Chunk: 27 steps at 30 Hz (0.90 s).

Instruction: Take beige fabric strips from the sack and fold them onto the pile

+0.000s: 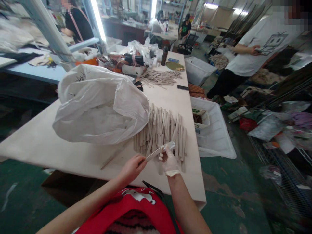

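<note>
My left hand (133, 167) is bare and pinches the near end of a thin pale strip (154, 153). My right hand (169, 160), in a white glove, grips the far end of the same strip, so it spans between both hands above the table's (60, 152) near edge. Just beyond my hands lies a pile of beige strips (162, 130), laid side by side. A large white plastic bag (97, 104) bulges to the left of the pile. A single loose strip (112, 158) lies on the table left of my hands.
Farther up the table lie a second heap of strips (159, 78), a dark bottle (164, 56), a gold plate (175, 66) and boxes. White plastic bins (214, 133) stand on the floor to the right. A person in a white shirt (255, 42) stands at the right.
</note>
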Motion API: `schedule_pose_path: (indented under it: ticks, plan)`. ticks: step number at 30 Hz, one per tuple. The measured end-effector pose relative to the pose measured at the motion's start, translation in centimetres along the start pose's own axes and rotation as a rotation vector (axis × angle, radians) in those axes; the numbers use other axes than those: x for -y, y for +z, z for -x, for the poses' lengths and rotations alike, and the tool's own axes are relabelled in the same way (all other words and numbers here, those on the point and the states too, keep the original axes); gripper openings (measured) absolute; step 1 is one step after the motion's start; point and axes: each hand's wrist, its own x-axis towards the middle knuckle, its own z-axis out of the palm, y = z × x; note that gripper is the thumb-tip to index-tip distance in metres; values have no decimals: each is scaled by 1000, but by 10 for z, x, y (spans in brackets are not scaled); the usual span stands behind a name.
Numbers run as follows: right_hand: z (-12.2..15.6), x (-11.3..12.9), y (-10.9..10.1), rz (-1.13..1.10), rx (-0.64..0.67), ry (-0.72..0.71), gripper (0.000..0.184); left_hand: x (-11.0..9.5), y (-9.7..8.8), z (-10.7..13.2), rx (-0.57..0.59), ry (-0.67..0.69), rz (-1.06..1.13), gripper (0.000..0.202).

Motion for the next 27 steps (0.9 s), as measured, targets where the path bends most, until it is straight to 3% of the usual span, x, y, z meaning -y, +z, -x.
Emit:
schedule_pose_path:
  ticks: [3,8,13,21,27]
  plan:
    - [1,-2,9,46,27,8,30,-1,-6,2,-7,-42,62,28]
    - [6,-3,14,98,30,18,29,5,-14,3,213,-277,252,30]
    - [9,-5,12,105,-22,-7,41,3,-11,4,329,-308,407,37]
    - [16,-6,6,196,-22,-7,39,-9,-17,7,300,-339,444,40]
    - [19,-7,3,305,-10,-17,35,-3,-18,11,338,-336,357,39]
